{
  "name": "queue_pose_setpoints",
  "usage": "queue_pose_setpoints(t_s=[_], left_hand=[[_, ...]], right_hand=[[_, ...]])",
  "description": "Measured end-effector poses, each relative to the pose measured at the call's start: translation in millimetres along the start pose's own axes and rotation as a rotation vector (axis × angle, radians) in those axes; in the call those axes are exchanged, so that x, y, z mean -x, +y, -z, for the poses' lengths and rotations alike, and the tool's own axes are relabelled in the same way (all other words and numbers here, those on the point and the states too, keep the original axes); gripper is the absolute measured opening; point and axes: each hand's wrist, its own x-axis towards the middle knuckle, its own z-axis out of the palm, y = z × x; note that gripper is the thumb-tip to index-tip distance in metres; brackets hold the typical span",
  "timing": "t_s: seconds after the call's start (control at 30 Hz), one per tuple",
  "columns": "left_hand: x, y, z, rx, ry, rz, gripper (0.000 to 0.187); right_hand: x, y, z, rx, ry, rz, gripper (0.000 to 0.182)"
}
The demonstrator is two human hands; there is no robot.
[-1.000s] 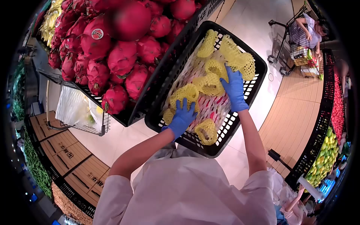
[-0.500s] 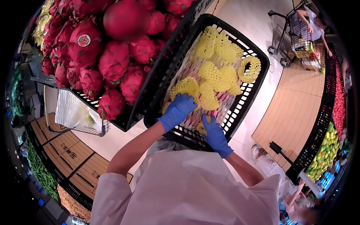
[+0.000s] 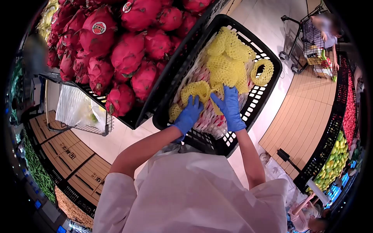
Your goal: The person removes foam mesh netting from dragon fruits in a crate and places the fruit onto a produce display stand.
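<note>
A black plastic crate (image 3: 269, 43) holds several yellow foam net sleeves (image 3: 229, 70) heaped on white-and-pink netted padding (image 3: 206, 124). Over the lower left of the heap, my left hand (image 3: 188, 117) in a blue glove has its fingers curled on a foam net sleeve (image 3: 196, 90). My right hand (image 3: 232, 110), gloved alike, is at the heap's lower middle, with foam netting between its thumb and fingers. Its fingertips are partly hidden against the netting. One ring-shaped sleeve (image 3: 262, 72) lies apart by the right wall, and a small one (image 3: 175, 112) is near the left wall.
Dragon fruit (image 3: 126, 54) fill a black display bin along the crate's left side. A shopping cart (image 3: 316, 46) with a person stands at the upper right. Slatted wooden ledges (image 3: 299, 105) flank the aisle, with green-yellow fruit (image 3: 334, 163) beyond. A plastic-lined cart (image 3: 81, 108) is at left.
My right hand has moved up from the crate's near end with the foam netting, and the sleeves are heaped closer together. My left hand has shifted slightly down. The view has shifted a little.
</note>
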Motion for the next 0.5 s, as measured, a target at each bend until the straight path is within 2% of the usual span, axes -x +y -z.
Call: queue_pose_setpoints(t_s=[0.03, 0.07, 0.1, 0.17, 0.2, 0.27, 0.3, 0.37, 0.4, 0.47, 0.5], left_hand=[[0, -1, 0, 0.000, -0.001, -0.015, 0.039], [0, -2, 0, -0.002, -0.002, -0.030, 0.039], [0, -7, 3, -0.006, -0.001, -0.030, 0.039], [1, -17, 11, 0.007, -0.037, -0.103, 0.037], [1, -18, 13, 0.005, -0.036, -0.102, 0.037], [-1, -20, 16, 0.100, 0.075, -0.019, 0.031], [-2, -25, 22, 0.097, 0.077, -0.019, 0.031], [-6, -37, 39, 0.476, 0.143, 0.109, 0.022], [-7, -41, 37, 0.473, 0.146, 0.109, 0.022], [-5, -47, 31, 0.365, 0.257, -0.072, 0.020], [-3, -46, 33, 0.362, 0.259, -0.073, 0.020]], right_hand=[[-1, -1, 1, -0.025, -0.084, 0.040, 0.059], [0, 2, 0, -0.070, -0.005, 0.126, 0.059], [1, 0, 9, -0.071, -0.001, 0.127, 0.059], [7, -12, 40, -0.238, -0.228, -0.160, 0.055], [10, -15, 52, -0.238, -0.226, -0.158, 0.055], [19, -21, 72, -0.239, -0.003, 0.005, 0.047], [27, -24, 76, -0.239, 0.001, 0.006, 0.047], [45, -33, 82, -0.247, 0.204, 0.067, 0.041], [57, -39, 79, -0.300, 0.151, -0.021, 0.038], [71, -46, 66, -0.210, -0.037, 0.020, 0.033], [77, -44, 55, -0.118, -0.138, 0.060, 0.030]])
